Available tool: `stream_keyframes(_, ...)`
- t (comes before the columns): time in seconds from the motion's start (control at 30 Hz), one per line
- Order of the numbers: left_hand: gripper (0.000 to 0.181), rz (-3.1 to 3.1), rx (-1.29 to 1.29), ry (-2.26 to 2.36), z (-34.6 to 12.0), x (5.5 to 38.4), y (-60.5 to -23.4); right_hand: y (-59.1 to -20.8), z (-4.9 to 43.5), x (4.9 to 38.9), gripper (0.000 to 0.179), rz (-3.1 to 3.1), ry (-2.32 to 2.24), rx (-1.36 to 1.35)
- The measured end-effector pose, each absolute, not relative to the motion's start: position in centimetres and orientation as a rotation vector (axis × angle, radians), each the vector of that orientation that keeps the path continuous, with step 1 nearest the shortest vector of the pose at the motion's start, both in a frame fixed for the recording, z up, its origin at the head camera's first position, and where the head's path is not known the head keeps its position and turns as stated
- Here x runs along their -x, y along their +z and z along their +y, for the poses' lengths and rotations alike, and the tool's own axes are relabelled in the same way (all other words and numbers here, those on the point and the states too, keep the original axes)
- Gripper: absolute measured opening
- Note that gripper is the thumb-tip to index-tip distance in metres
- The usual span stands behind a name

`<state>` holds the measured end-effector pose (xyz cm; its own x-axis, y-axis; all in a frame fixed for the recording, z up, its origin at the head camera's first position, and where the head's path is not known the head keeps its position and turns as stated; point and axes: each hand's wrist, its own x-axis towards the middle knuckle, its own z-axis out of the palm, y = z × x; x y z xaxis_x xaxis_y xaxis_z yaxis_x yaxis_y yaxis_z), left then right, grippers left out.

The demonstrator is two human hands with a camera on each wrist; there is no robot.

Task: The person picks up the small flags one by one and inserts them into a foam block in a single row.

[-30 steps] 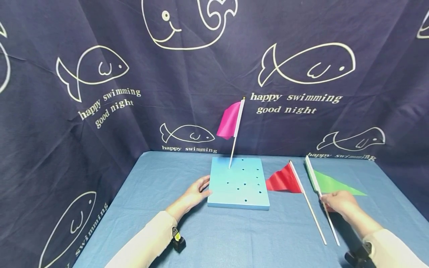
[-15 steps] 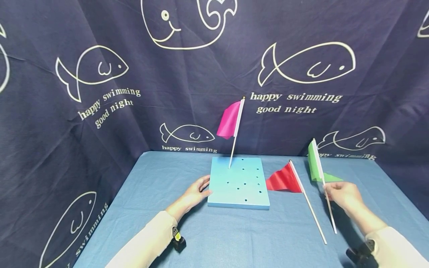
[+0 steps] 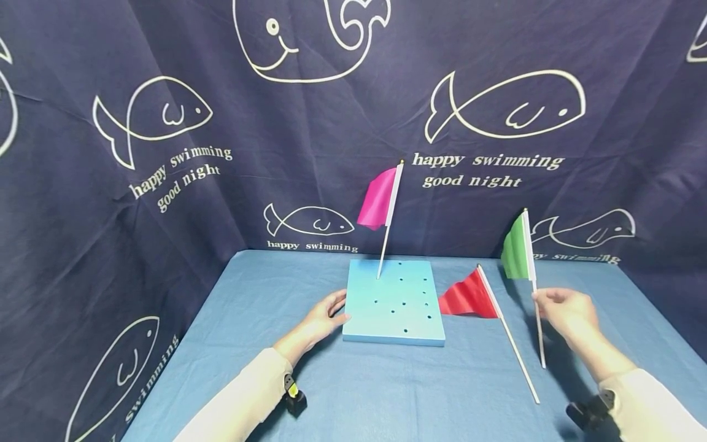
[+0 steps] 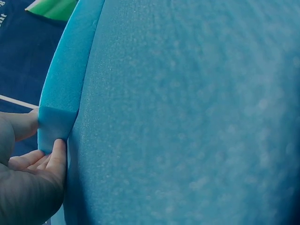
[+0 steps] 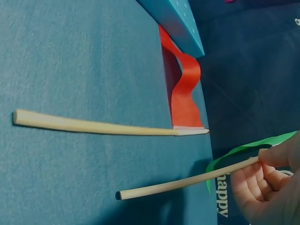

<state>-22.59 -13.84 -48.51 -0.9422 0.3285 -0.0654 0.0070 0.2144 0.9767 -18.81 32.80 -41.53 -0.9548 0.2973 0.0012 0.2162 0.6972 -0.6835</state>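
My right hand (image 3: 569, 313) pinches the white pole of a small green flag (image 3: 516, 248) between thumb and fingers, just under the cloth. The flag stands nearly upright, its cloth hanging left of the pole. In the right wrist view the pole's lower end (image 5: 121, 194) juts out past the fingers, above its shadow. At the left edge of a light blue foam board (image 3: 361, 325) with several small holes, my left hand (image 3: 320, 316) holds on, thumb over the top edge and fingers against the side. A pink flag (image 3: 378, 199) stands in the board, leaning slightly right.
A red flag (image 3: 469, 298) lies on the blue cloth-covered table (image 3: 386, 393), between the board and my right hand. Its cloth reaches the board's right edge. Behind the table hangs a dark blue curtain (image 3: 309, 135) with white fish drawings.
My right hand has raised the green flag from the table and tilted it upright, its lower end moving left and away from me. The left hand and board have stayed put.
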Motion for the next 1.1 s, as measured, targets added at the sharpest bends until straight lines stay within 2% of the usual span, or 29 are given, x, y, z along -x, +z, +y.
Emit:
stream_keyframes(0.33,0.06,2.223,-0.317,1.801,-13.8,22.7,-48.5,-40.5,31.5,19.2,0.042,-2.629,1.06,0.388)
stream_keyframes(0.73,0.06,2.221,-0.317,1.791,-13.9,22.4,-48.4,-40.1,29.3,20.2,0.038,-2.464,1.228,0.429)
stream_keyframes(1.1,0.061,2.219,-0.324,1.79,-14.0,22.6,-48.5,-39.5,26.0,21.9,0.027,-2.221,1.405,0.281)
